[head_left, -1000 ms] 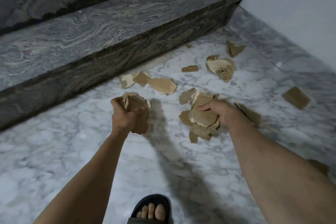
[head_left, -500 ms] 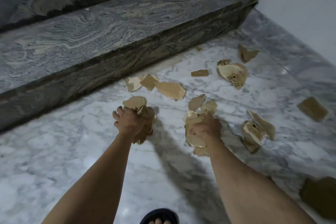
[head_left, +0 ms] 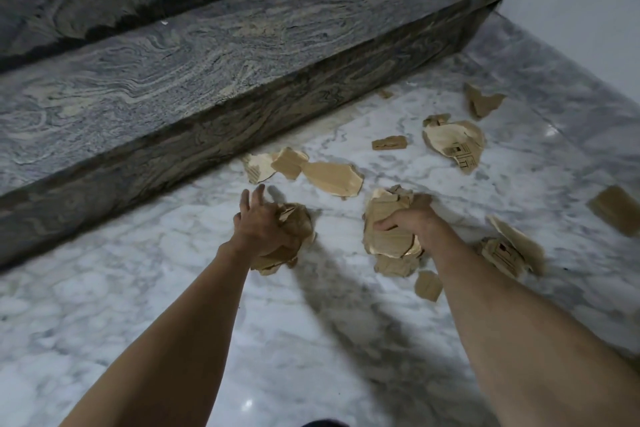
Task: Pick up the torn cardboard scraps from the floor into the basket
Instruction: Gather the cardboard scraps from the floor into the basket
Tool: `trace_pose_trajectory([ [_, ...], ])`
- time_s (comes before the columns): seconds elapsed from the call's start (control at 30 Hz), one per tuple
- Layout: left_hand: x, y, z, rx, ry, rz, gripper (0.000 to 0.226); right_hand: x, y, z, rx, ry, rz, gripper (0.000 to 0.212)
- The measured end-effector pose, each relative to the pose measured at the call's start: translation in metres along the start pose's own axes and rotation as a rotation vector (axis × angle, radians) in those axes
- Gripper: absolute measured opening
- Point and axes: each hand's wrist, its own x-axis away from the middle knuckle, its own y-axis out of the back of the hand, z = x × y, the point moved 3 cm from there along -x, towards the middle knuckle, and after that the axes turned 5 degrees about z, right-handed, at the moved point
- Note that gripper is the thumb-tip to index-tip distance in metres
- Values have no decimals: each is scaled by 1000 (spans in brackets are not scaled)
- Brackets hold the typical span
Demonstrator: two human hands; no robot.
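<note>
From the head view, both hands are loaded: the left hand [head_left: 265, 230] clutches a crumpled wad of scraps [head_left: 289, 239], though two fingers [head_left: 258, 192] stick out straight ahead, while the right hand [head_left: 410, 220] is wrapped tight round a thick stack of scraps [head_left: 388, 236]. Just ahead of the left hand lies a flat torn piece [head_left: 332, 178], its long side running across toward the right hand, and the left looks nearer. More loose scraps [head_left: 453, 142] sit beyond and right of the right hand. No basket in sight.
</note>
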Motion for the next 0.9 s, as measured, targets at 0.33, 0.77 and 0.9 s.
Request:
trace_pose_trajectory([
  [0.33, -3, -1, -5, 129, -29, 71, 67, 4, -23, 11, 345, -15, -255, 105],
  [0.77, -29, 45, 4, 944, 139, -159, 40, -13, -4, 46, 81, 96, -15, 105],
  [0.9, -53, 64, 6, 1037, 219, -109, 38, -19, 2, 87, 52, 185, 96, 107],
])
